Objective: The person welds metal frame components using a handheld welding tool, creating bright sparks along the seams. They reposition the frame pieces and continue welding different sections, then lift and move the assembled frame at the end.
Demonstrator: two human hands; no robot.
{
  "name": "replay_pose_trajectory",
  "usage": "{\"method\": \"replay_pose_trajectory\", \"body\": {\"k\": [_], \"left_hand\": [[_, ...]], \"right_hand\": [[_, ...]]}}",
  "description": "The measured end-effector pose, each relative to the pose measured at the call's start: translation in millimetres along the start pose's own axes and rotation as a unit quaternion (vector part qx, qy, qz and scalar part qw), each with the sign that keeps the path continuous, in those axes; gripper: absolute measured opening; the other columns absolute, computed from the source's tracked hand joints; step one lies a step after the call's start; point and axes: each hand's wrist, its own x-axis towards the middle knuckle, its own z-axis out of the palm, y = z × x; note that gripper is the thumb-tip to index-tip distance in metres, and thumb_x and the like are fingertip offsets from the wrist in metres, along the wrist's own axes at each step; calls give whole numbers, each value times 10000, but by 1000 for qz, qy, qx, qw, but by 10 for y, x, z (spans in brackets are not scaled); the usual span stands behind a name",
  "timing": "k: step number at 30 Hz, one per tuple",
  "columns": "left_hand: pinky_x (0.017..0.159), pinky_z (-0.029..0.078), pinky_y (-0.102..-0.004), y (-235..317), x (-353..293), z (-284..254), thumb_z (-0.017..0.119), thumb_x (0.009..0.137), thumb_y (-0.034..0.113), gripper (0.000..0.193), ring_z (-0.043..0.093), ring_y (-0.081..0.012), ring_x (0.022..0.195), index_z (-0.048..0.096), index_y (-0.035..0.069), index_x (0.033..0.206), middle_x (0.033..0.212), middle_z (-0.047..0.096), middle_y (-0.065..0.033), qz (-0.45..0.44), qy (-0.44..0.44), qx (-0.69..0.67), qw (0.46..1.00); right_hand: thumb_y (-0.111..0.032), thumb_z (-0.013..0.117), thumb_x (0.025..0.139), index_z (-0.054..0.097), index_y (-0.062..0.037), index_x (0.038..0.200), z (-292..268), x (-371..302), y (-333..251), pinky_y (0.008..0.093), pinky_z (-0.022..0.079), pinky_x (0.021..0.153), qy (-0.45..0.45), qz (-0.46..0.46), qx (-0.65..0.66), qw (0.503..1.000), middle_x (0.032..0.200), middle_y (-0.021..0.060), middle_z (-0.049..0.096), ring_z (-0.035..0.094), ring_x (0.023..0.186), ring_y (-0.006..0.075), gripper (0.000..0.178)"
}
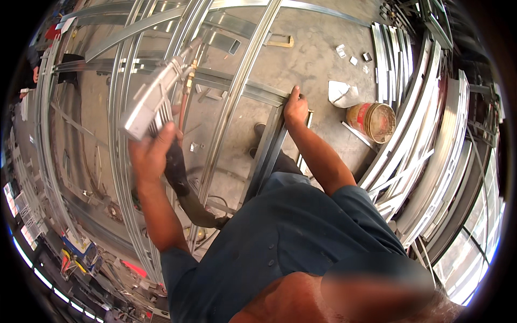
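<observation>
My left hand (152, 152) grips a silver handheld welding gun (156, 94) with a brass fitting; its nozzle points up and away toward the metal frame bars. A thick black hose (183, 188) hangs from the gun's handle down past my forearm. My right hand (295, 109) presses on the end of a straight metal channel (269, 156) where it meets a cross rail (237, 86) of the frame. My shoe (257, 137) shows just left of that channel on the concrete floor.
Long curved metal rails (124, 134) run across the left and centre. Stacks of curved profiles (425, 140) lie at right. A red-and-tan bucket (374, 121) and a white crumpled bag (342, 92) sit on the floor beside small metal offcuts (353, 56).
</observation>
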Motion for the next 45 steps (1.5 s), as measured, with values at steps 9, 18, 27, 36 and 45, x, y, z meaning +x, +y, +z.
{"method": "replay_pose_trajectory", "body": {"k": [9,18,27,36,45], "left_hand": [[539,535,-266,-329,830,20,642,967,171,364,654,-133,632,586,-7,1279,976,710,-123,-58,-68,-52,995],[508,534,-302,-879,1057,84,662,956,194,301,652,-148,617,610,-2,1177,921,705,-107,-103,-162,-63,979],[570,509,-290,-936,1135,103,665,951,212,379,627,-133,641,602,-19,1245,889,679,-71,-125,-171,-59,976],[573,507,-291,-934,1132,121,672,950,224,330,626,-132,642,625,-20,1168,854,665,-55,-127,-169,-47,976],[580,507,-288,-924,1122,141,674,953,216,321,618,-122,647,626,-20,1165,852,652,-38,-122,-166,-39,978]], "right_hand": [[-609,415,972,605,66,1250,-23,-28,-127,478,450,992,1,35,-9,999,1158,302,661,608,1141,439,755],[-668,400,954,609,56,1254,47,23,-25,465,437,1004,22,34,-36,998,1158,290,663,604,1153,427,812],[-643,383,976,582,90,1270,30,9,-47,464,438,1013,6,23,-29,999,1185,331,638,591,1175,446,814],[-621,395,982,580,97,1266,38,5,-37,464,438,1012,4,25,-26,999,1183,337,634,590,1170,451,794],[-615,396,985,580,96,1270,24,-8,-63,459,438,1014,3,25,-29,999,1182,338,635,592,1169,450,788]]}}
